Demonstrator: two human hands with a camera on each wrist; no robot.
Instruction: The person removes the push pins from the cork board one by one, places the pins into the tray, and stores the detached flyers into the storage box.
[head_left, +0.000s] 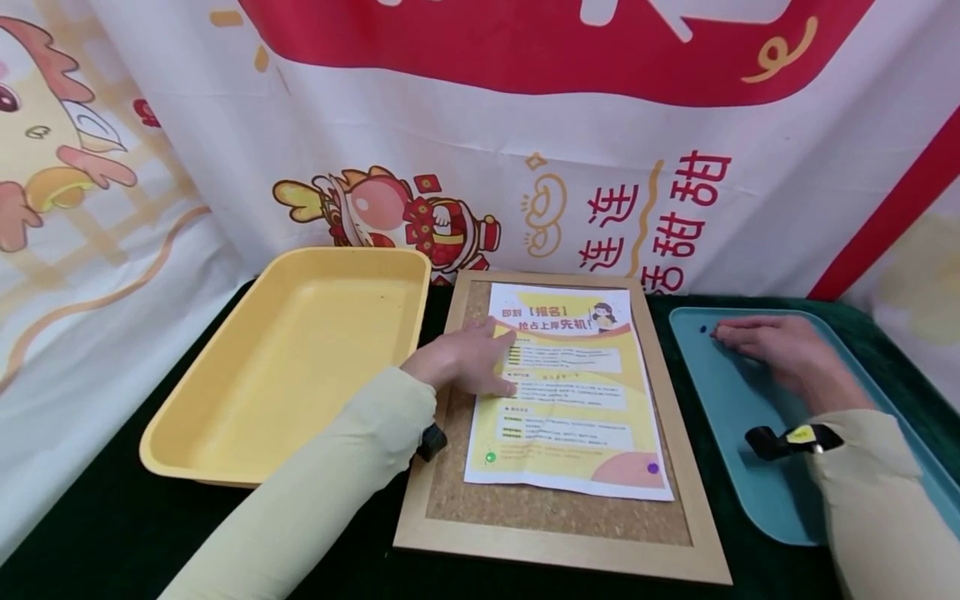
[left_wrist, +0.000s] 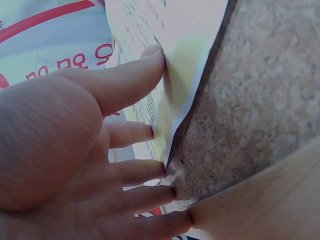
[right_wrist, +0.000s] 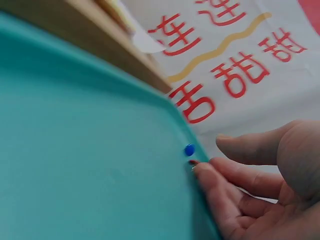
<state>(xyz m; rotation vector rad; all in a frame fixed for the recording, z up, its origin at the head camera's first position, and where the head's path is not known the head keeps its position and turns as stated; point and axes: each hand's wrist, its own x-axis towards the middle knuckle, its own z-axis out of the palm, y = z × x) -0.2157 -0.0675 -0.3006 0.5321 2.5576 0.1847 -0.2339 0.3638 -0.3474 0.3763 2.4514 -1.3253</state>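
A yellow printed flyer (head_left: pixel 577 392) lies on a cork board (head_left: pixel 480 500) in a wooden frame. A green pin (head_left: pixel 491 457) and a purple pin (head_left: pixel 652 468) sit at its lower corners. My left hand (head_left: pixel 465 362) presses flat on the flyer's left edge, fingers straight; the left wrist view shows the fingertips (left_wrist: pixel 155 55) on the flyer (left_wrist: pixel 185 55) beside the cork (left_wrist: pixel 260 100). My right hand (head_left: pixel 772 350) rests in a teal tray (head_left: pixel 750 400). Its fingertips (right_wrist: pixel 200 172) touch a small red pin (right_wrist: pixel 192 162) next to a blue pin (right_wrist: pixel 189 149), seen also as the blue pin (head_left: pixel 702 329).
An empty yellow tray (head_left: pixel 300 358) stands left of the board on a dark green cloth (head_left: pixel 112 517). A printed banner (head_left: pixel 525 167) hangs right behind the table. The teal tray's far rim (right_wrist: pixel 165 100) runs close to the board's frame.
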